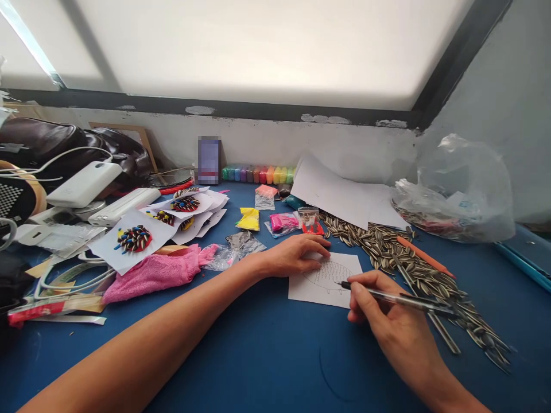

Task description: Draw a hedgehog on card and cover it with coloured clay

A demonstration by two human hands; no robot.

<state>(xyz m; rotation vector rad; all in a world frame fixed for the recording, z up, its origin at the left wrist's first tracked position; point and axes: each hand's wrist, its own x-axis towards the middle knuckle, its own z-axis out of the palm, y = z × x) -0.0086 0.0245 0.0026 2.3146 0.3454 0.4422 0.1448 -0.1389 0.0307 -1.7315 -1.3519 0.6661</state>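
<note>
A small sheet of white paper (316, 293) lies on the blue tabletop, bearing an oval pen drawing (333, 274) filled with short marks and with little legs at its lower edge. My left hand (297, 254) rests flat over the sheet's upper left part, fingers stretched out and holding nothing. Closed round a black pen (387, 297), my right hand (387, 321) is at the sheet's right edge. The pen's tip is at the drawing's lower right; whether it touches the paper I cannot tell.
Sunflower seeds (379, 244) spread along the right, with an orange pen (424, 256) among them. Behind stand blank sheets (336, 189), a plastic bag (469, 195) and coloured clay (258, 174). Leftward lie clay packets (248, 219), a pink cloth (159, 274), seed-decorated papers (129, 238) and power banks (86, 183).
</note>
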